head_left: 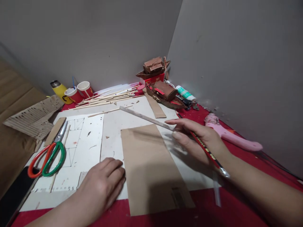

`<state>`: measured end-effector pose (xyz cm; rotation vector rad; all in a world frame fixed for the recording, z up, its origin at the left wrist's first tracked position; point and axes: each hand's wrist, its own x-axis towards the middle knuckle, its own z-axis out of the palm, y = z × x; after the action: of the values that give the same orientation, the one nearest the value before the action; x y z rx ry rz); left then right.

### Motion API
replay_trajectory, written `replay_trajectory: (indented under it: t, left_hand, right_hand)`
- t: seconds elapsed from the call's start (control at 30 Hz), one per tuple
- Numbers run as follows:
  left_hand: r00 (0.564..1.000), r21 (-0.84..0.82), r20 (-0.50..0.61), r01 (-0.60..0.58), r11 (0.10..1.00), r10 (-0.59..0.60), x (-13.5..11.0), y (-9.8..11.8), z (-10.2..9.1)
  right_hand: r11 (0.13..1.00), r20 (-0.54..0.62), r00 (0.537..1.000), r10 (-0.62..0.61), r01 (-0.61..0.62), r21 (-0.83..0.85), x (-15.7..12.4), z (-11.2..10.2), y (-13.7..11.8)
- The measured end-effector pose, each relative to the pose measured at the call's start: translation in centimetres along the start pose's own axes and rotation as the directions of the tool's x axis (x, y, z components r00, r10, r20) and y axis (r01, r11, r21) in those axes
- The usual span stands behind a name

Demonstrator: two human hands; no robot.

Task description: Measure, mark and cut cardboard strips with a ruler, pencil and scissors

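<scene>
My left hand (104, 183) lies palm down on the white sheet (113, 126), its fingertips touching the left edge of a brown cardboard rectangle (151, 170). My right hand (196, 138) holds a red and black pencil (208, 153) laid across the hand, and its fingertips pinch the end of a long metal ruler (144, 117). The ruler runs up and left from the hand, just above the cardboard's top edge.
Red and green handled scissors (48, 154) lie on a drawn plan at left. Thin wooden sticks (106, 97), two red cups (80, 91), a yellow bottle (59, 90) and wooden model pieces (161, 88) line the back. A pink tool (232, 137) lies at right. Corrugated cardboard (33, 116) sits far left.
</scene>
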<state>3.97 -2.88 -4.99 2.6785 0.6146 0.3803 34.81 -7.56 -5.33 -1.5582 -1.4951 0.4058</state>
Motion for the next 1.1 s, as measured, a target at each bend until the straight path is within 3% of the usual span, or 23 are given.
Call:
replay_trajectory:
  t: [0.13, 0.3, 0.43, 0.53, 0.67, 0.8, 0.9, 1.1]
  left_hand:
    - [0.997, 0.137, 0.046, -0.070, 0.988, 0.064, -1.1, -0.3, 0.3]
    - [0.994, 0.299, 0.074, 0.050, 0.953, -0.075, -2.2, -1.7, -2.2]
    - [0.995, 0.267, -0.078, 0.077, 0.960, -0.058, -1.6, -1.2, -3.5]
    - [0.981, 0.227, -0.181, -0.024, 0.974, 0.066, 0.3, 0.0, -2.5]
    - [0.978, 0.192, -0.132, -0.137, 0.972, 0.164, 3.3, 0.5, -0.2]
    - [0.992, 0.221, -0.030, -0.112, 0.969, 0.121, 4.3, -0.3, 1.0]
    - [0.996, 0.278, 0.027, -0.091, 0.956, 0.087, 3.9, -0.8, 1.3]
    - [0.990, 0.421, 0.077, -0.138, 0.897, 0.116, 3.3, -1.3, 2.1]
  right_hand:
    - [0.991, 0.054, 0.996, -0.073, 0.079, -0.111, -0.2, 0.1, 0.6]
    - [0.974, 0.138, 0.982, -0.127, 0.150, -0.172, -0.1, 0.0, 0.9]
    - [0.951, 0.193, 0.959, -0.205, 0.242, -0.191, 0.0, -0.3, 1.5]
    - [0.936, 0.234, 0.943, -0.236, 0.285, -0.206, 0.1, -0.5, 1.9]
    - [0.915, 0.247, 0.939, -0.238, 0.302, -0.266, 0.7, -1.4, 2.0]
    - [0.939, 0.055, 0.991, -0.118, 0.130, -0.317, 1.5, -2.8, 1.6]
    - [0.965, -0.069, 0.998, 0.013, -0.031, -0.262, 2.0, -3.1, 1.4]
    - [0.986, 0.042, 0.992, 0.118, -0.112, -0.121, 1.8, -1.8, 1.0]
